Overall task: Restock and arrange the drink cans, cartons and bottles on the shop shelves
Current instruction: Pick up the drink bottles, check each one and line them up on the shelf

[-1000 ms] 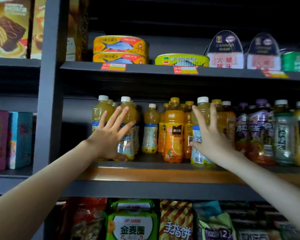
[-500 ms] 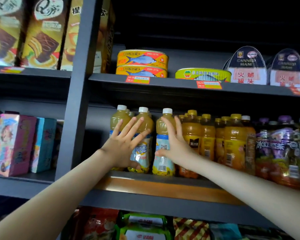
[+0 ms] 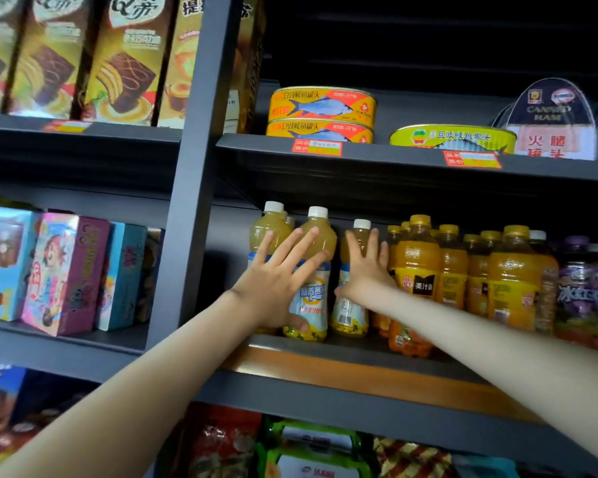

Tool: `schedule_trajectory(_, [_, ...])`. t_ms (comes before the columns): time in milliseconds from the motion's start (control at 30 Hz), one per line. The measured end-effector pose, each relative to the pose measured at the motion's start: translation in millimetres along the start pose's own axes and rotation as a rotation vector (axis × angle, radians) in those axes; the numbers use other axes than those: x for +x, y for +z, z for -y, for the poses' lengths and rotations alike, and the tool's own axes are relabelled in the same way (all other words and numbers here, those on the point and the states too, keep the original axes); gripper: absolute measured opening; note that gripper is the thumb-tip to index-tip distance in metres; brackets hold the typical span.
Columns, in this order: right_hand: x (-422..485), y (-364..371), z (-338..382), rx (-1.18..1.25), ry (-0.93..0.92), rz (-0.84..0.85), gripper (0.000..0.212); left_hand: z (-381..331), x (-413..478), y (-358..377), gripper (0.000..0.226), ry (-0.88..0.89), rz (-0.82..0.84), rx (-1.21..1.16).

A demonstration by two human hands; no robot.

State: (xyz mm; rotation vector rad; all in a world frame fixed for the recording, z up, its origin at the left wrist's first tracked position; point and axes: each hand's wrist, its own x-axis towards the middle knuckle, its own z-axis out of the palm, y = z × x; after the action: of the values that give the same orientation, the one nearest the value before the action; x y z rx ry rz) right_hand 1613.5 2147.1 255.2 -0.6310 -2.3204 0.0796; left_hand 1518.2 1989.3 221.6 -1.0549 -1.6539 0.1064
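Note:
On the middle shelf [image 3: 342, 353] stand pale-yellow juice bottles with white caps. My left hand [image 3: 277, 281] lies flat, fingers spread, against the front two of them [image 3: 316, 298]. My right hand [image 3: 365, 274] presses with straight fingers on the third white-capped bottle [image 3: 351, 315], close beside the others. To its right stand several orange juice bottles [image 3: 418, 267] with yellow caps, then purple-labelled bottles [image 3: 580, 298] at the right edge.
A dark upright post [image 3: 187, 201] borders the bottles on the left. Fish cans [image 3: 321, 105] and ham tins [image 3: 549, 122] sit on the shelf above. Snack boxes [image 3: 59, 274] fill the left bay. Snack bags [image 3: 311, 453] lie on the shelf below.
My right hand has slid a white-capped bottle leftward from among the orange bottles up to the two under my left hand. The view has shifted left and closer.

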Motion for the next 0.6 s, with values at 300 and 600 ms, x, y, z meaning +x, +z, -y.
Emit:
schedule_trajectory(300, [-28,-15,44,0.528,0.013,0.141,0.111,8,-9,-36,0.084,-0.194,0.135,-0.147])
schedule_trajectory(600, [-39,-7,38,0.518,0.068,0.05,0.063,-4,-46,-65,0.067,-0.357,0.048,-0.496])
